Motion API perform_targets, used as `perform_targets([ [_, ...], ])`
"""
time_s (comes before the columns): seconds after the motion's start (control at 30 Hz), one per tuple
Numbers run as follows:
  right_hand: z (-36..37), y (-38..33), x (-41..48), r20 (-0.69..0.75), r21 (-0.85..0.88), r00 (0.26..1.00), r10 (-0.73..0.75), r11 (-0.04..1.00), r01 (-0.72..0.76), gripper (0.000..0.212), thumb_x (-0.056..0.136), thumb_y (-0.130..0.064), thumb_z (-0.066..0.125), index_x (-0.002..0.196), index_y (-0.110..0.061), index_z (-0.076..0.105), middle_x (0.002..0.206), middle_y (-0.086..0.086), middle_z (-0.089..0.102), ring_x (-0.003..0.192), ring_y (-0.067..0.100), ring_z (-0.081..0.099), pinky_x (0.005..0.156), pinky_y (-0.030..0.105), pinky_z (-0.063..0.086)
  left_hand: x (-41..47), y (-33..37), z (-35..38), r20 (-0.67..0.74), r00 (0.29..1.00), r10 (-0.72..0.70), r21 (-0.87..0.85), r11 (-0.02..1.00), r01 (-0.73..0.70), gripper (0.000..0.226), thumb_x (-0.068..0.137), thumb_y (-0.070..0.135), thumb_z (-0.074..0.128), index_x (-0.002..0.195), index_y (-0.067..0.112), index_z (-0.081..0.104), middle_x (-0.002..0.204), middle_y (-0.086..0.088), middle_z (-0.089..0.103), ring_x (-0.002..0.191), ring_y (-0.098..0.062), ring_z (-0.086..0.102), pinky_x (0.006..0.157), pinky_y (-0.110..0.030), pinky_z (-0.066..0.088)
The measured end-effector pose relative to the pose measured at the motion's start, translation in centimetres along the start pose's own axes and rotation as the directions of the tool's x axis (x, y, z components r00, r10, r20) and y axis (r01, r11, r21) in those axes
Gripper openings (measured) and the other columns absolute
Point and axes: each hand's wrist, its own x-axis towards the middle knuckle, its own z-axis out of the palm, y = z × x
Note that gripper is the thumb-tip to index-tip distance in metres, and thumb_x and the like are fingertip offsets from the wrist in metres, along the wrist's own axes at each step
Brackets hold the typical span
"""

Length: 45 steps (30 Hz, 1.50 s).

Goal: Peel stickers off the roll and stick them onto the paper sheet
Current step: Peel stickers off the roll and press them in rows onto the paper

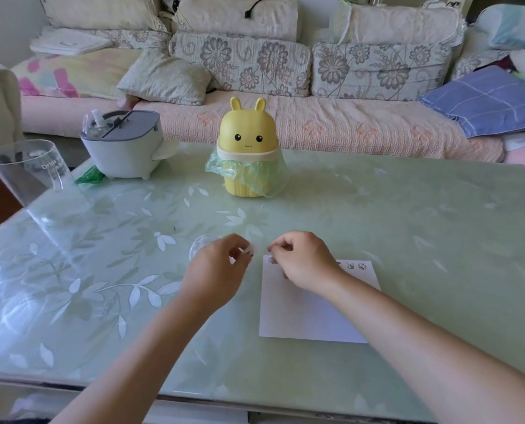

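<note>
White paper sheet (310, 310) lies flat on the green leaf-patterned glass tabletop (408, 224), near the front edge. Open surface runs to its right and back towards the yellow rabbit-shaped bin (249, 148). Small animal stickers (356, 265) sit along the sheet's far edge. Clear round sticker roll (200, 246) is just left of the sheet, mostly hidden under the left hand (221, 266), which grips it, thumb and index pinching a whitish bit. Right hand (301, 261) is over the sheet's far-left corner, fingers (281, 244) clenched into a pinch; can't tell if they hold anything. Hands are close, not touching. Clear plastic cup (31, 172) stands at the left edge.
</note>
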Motion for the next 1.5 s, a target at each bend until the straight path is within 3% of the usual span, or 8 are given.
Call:
perform_targets([
  [0.1,-0.2,-1.1,-0.1,0.084,0.222,0.990,0.113,0.966,-0.129,0.022,0.093,-0.029,0.055,0.090,-0.015,0.072,0.085,-0.003,0.075,0.057,0.015,0.062,0.047,0.020,0.040,0.0,-0.1,-0.6,0.033,0.998,-0.047,-0.245,0.968,0.054,0.009,0.093,0.022,0.062,0.099,0.028,0.065,0.077,0.006,0.064,0.058,0.000,0.055,0.052,-0.008,0.038],
  [0.27,-0.3,-2.0,-0.3,0.154,0.439,0.982,0.113,0.882,-0.171,0.015,0.092,-0.029,0.067,0.091,-0.015,0.072,0.081,-0.003,0.071,0.062,0.017,0.064,0.051,0.027,0.035,-0.5,-0.2,-1.2,0.137,0.985,-0.103,-0.442,0.884,0.154,0.009,0.090,0.019,0.066,0.096,0.025,0.066,0.081,0.001,0.071,0.068,-0.016,0.070,0.067,-0.036,0.054],
  [0.4,0.0,-2.3,-0.2,0.119,0.478,0.985,0.126,0.862,-0.168,0.007,0.091,-0.024,0.070,0.087,-0.018,0.070,0.079,0.000,0.068,0.059,0.015,0.064,0.050,0.026,0.038,-0.7,0.0,-1.2,0.066,0.990,-0.125,-0.423,0.895,0.142,0.010,0.087,0.025,0.071,0.085,0.019,0.063,0.075,0.007,0.068,0.058,-0.009,0.065,0.052,-0.020,0.044],
  [0.67,0.6,-1.7,0.1,-0.164,0.171,0.983,-0.085,0.979,0.113,0.017,0.083,-0.032,0.076,0.094,-0.032,0.064,0.090,-0.009,0.066,0.060,0.005,0.054,0.062,0.022,0.043,-0.2,0.1,-1.2,0.090,0.976,-0.197,-0.469,0.856,0.216,0.008,0.088,0.025,0.069,0.080,0.021,0.069,0.065,0.004,0.064,0.056,-0.010,0.054,0.054,-0.023,0.043],
  [0.8,0.9,-2.0,-0.1,-0.117,0.203,0.971,-0.208,0.952,0.229,0.011,0.087,-0.024,0.073,0.090,-0.033,0.068,0.087,-0.009,0.068,0.061,0.022,0.064,0.066,0.031,0.052,-0.2,0.1,-1.3,0.113,0.969,-0.218,-0.537,0.807,0.244,0.011,0.089,0.028,0.069,0.080,0.023,0.071,0.082,-0.013,0.069,0.067,-0.016,0.060,0.062,-0.031,0.046],
  [0.97,1.4,-2.0,-0.4,-0.092,0.257,0.971,-0.220,0.937,0.236,0.014,0.084,-0.015,0.078,0.087,-0.028,0.075,0.080,-0.005,0.072,0.060,0.021,0.070,0.067,0.036,0.060,-0.2,0.4,-1.7,0.169,0.961,-0.220,-0.608,0.744,0.277,0.010,0.090,0.027,0.068,0.086,0.019,0.073,0.091,-0.016,0.071,0.079,-0.025,0.071,0.074,-0.039,0.055],
  [1.07,1.5,-2.0,-0.3,-0.107,0.294,0.974,-0.198,0.930,0.221,0.015,0.083,-0.011,0.079,0.084,-0.026,0.075,0.077,-0.004,0.072,0.055,0.015,0.068,0.059,0.029,0.056,-0.4,0.8,-1.8,0.182,0.961,-0.209,-0.622,0.733,0.277,0.011,0.091,0.024,0.066,0.084,0.022,0.075,0.085,-0.009,0.072,0.078,-0.018,0.068,0.067,-0.027,0.050],
  [1.5,1.9,-1.9,-0.9,-0.226,0.015,0.888,-0.400,0.910,0.414,0.013,0.082,-0.021,0.079,0.091,-0.030,0.079,0.071,-0.027,0.064,0.053,0.004,0.052,0.057,0.015,0.038,-0.2,1.4,-2.5,0.119,0.943,-0.312,-0.592,0.740,0.319,0.019,0.085,0.025,0.063,0.073,0.017,0.076,0.069,0.002,0.071,0.060,-0.013,0.055,0.067,-0.028,0.045],
])
